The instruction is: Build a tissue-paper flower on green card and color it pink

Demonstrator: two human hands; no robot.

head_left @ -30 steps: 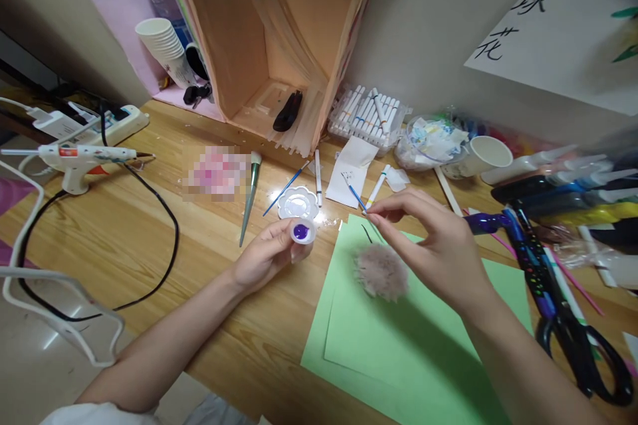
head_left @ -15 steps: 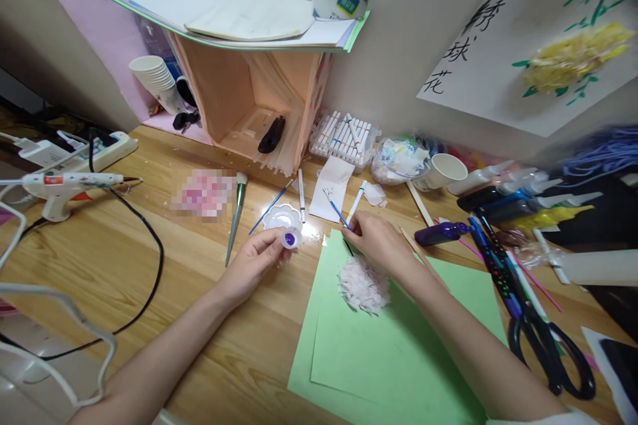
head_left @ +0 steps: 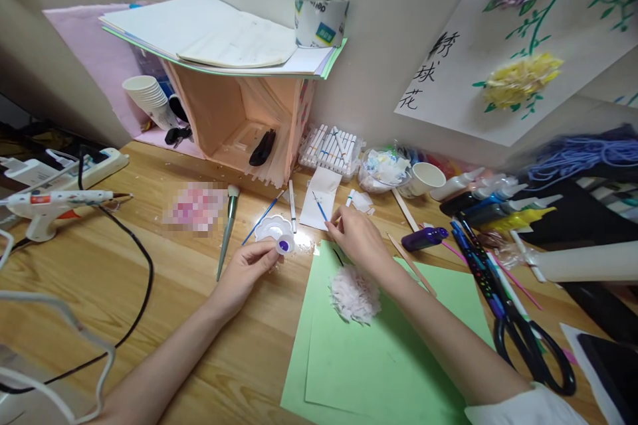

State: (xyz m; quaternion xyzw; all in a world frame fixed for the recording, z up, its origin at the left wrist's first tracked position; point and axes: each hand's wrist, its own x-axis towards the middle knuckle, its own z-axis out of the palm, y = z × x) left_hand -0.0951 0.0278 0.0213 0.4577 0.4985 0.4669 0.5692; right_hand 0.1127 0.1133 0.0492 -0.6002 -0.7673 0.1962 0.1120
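Between the thumb and fingers of my left hand (head_left: 249, 272) is a small white cap (head_left: 284, 245) with purple paint inside. It is held just in front of a white scalloped palette (head_left: 272, 228). My right hand (head_left: 356, 232) pinches a thin blue paintbrush (head_left: 320, 206) near a folded white paper (head_left: 321, 198). Below that hand, a ball of pale pinkish paper petals (head_left: 355, 295) lies on green paper sheets (head_left: 383, 372). A second thin blue brush (head_left: 263, 216) leans by the palette.
A hot glue gun (head_left: 54, 209) with cables lies at the left. A large makeup-style brush (head_left: 228, 232) is left of the palette. Toward the right are a purple paint bottle (head_left: 423, 238), black-handled scissors (head_left: 535, 345) and several other paint bottles. A marker box (head_left: 330, 153) stands at the back.
The view has shifted, so things sit lower and further left. Both hands keep their holds, and the right hand with the brush stays close to the folded paper.
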